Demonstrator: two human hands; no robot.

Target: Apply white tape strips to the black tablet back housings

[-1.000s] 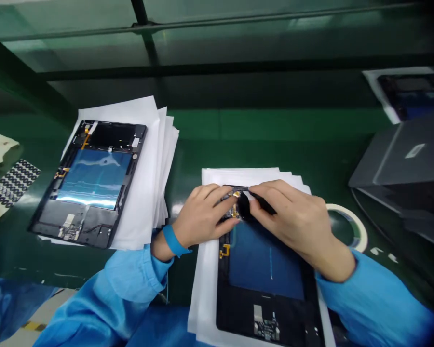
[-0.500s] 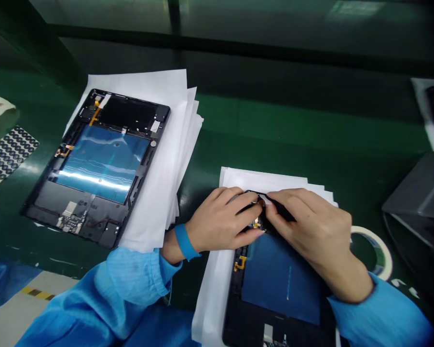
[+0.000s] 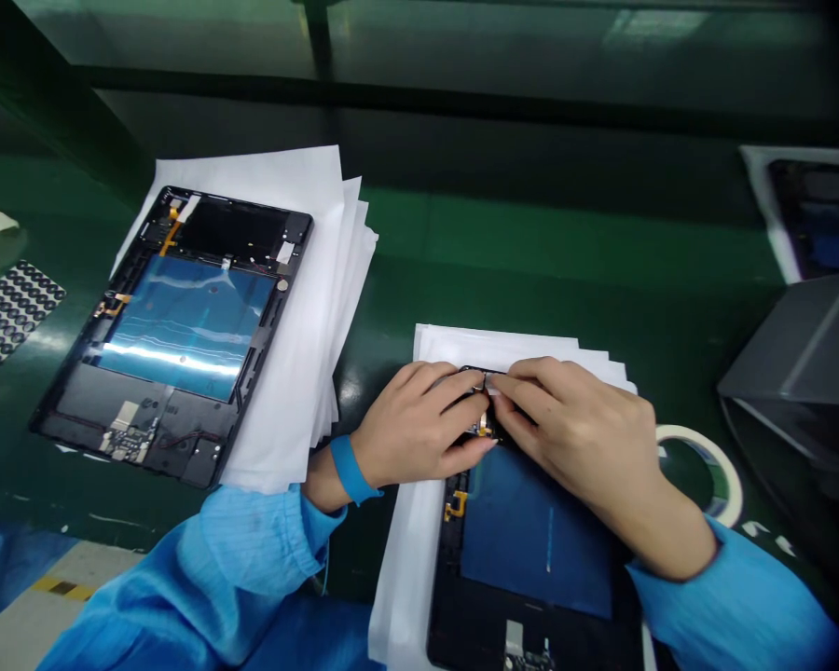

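Before me lies an opened tablet [image 3: 535, 531], its dark blue battery and orange flex cable exposed. My left hand [image 3: 426, 419], with a blue band round its wrist, grips the tablet's upper left part, fingers curled over the corner and thumb on the inside. Close beside those fingertips, my right hand [image 3: 580, 429] is closed in a pinch on a small white strip [image 3: 490, 382] at the tablet's top edge. The fingers partly cover the parts under them. White sheets [image 3: 409, 559] are stacked beneath this tablet.
To the left, a second opened tablet [image 3: 112, 391] rests on a stack of white sheets [image 3: 314, 308]. A sheet of round black stickers [image 3: 18, 312] lies farther left. On the right are a tape roll [image 3: 723, 475], a grey box-like object [image 3: 797, 363] and another device [image 3: 821, 205].
The view has shifted slightly. My right fingertips have come down closer to the tablet's top edge, and less of the white strip shows. My left hand keeps its place on the tablet.
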